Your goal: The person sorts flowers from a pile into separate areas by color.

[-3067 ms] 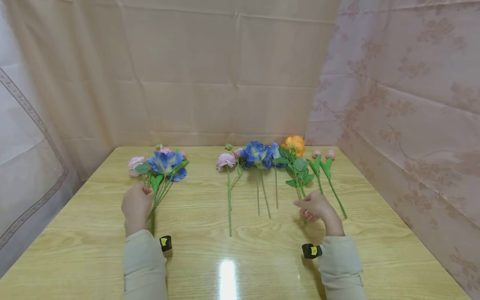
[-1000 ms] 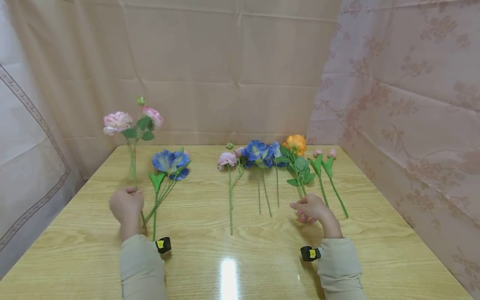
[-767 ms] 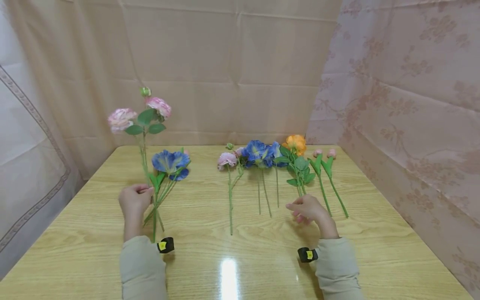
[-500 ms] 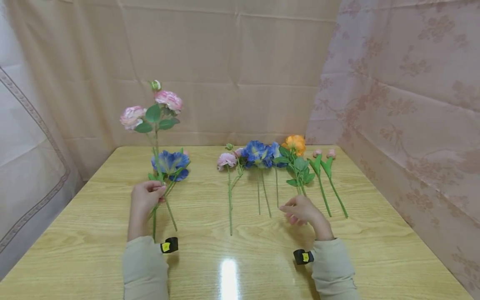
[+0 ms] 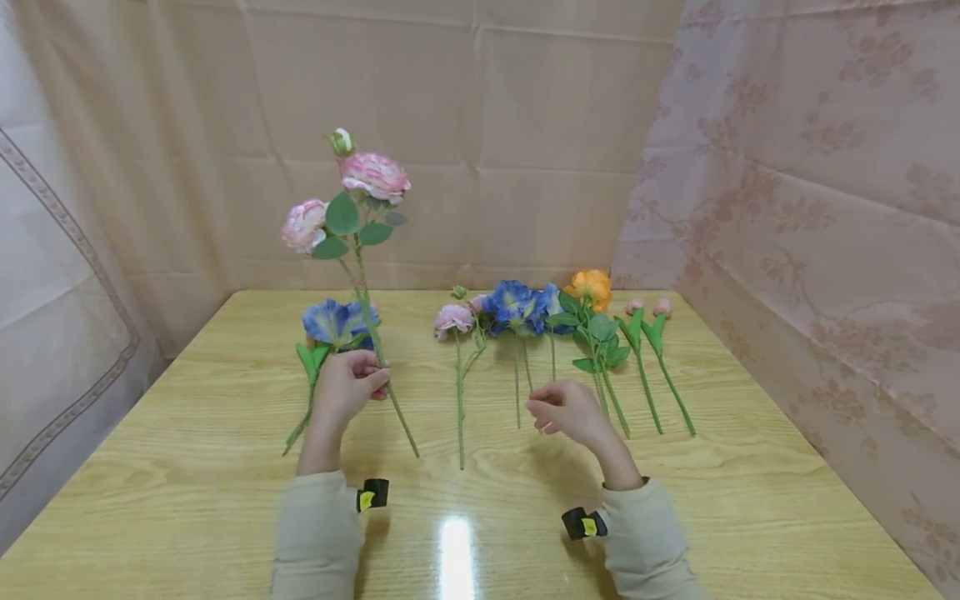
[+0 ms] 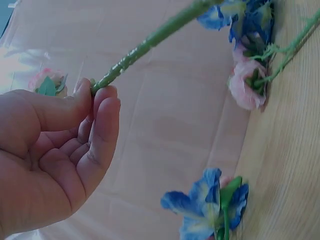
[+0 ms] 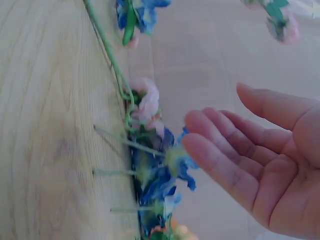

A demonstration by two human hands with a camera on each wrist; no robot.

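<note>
My left hand (image 5: 348, 387) pinches the green stem of a pink flower (image 5: 375, 177) between thumb and fingertips. That spray stands nearly upright above the table, with two ruffled pink blooms, a bud and leaves. In the left wrist view the stem (image 6: 150, 42) runs up from the fingertips. My right hand (image 5: 570, 410) hovers over the stems of several blue flowers (image 5: 510, 307), fingers loosely bent. Nothing sits between its thumb and fingers (image 7: 210, 150) in the right wrist view. Beside the left hand lie a blue flower (image 5: 330, 323) and a green-leaved stem (image 5: 306, 362).
On the wooden table (image 5: 480, 533), a pale pink flower (image 5: 454, 320) lies in the middle. Further right are an orange flower (image 5: 591, 289) with leafy stems and two pink tulips (image 5: 654, 333). A beige curtain (image 5: 450, 150) hangs behind the far edge.
My left hand has lifted the pink flower out of the left pile, raised it upright and brought it rightward. The right hand has moved left, away from the orange flower's stems.
</note>
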